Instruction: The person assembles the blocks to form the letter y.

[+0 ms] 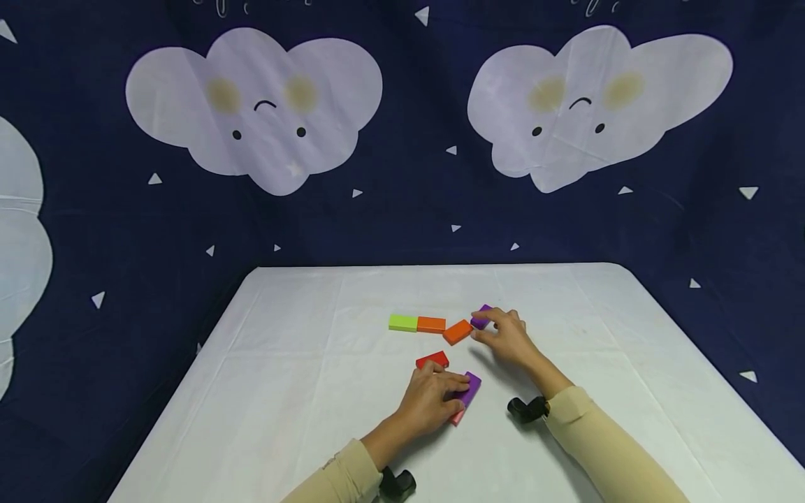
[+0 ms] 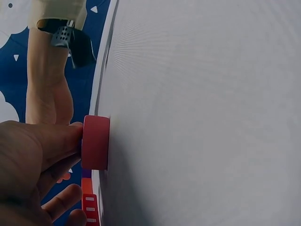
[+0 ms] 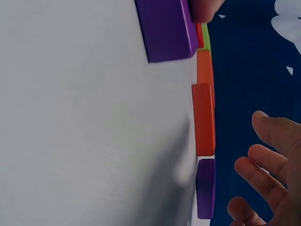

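My left hand (image 1: 430, 399) holds a purple block (image 1: 468, 388) by its edges near the front of the group. A pink block (image 1: 457, 418) adjoins its near end; this pink block (image 2: 96, 142) looks large in the left wrist view. Just beyond that hand's knuckles lies a red block (image 1: 434, 359), partly covered. My right hand (image 1: 508, 341) is beside another purple block (image 1: 481, 318) at the row's right end. In the right wrist view its fingers are spread and apart from that purple block (image 3: 206, 188).
Left of the far purple block, an orange block (image 1: 458, 332) lies at an angle. A second orange block (image 1: 431, 325) and a lime green block (image 1: 402, 323) lie end to end. All rest on a white-covered table (image 1: 283, 391) before a dark blue cloth (image 1: 402, 223) with clouds.
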Available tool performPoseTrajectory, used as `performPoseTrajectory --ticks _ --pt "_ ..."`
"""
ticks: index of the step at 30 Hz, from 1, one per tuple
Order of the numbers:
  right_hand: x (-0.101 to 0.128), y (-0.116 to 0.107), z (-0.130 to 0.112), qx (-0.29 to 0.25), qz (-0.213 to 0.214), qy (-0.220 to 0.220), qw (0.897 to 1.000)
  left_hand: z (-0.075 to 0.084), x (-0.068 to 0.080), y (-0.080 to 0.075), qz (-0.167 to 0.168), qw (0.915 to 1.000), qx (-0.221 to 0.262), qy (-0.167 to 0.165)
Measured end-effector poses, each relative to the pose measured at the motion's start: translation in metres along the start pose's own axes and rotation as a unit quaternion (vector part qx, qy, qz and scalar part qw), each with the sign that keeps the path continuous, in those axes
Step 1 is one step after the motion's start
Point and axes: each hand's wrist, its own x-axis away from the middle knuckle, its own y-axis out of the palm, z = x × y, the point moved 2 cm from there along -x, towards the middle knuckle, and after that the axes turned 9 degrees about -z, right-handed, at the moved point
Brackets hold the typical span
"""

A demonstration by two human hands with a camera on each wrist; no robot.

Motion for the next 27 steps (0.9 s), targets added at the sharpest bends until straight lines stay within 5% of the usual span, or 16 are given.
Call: performPoseTrajectory --ticks 7,27 --pt "-0.009 0.002 0.002 0.024 -0.005 -0.004 1.0 -0.001 0.001 0.001 0.019 0.9997 0.005 0.015" --pt "-0.026 0.012 0.004 0.062 -0.046 0.0 0.997 -0.001 0.001 0.001 0.004 0.9999 0.013 0.003"
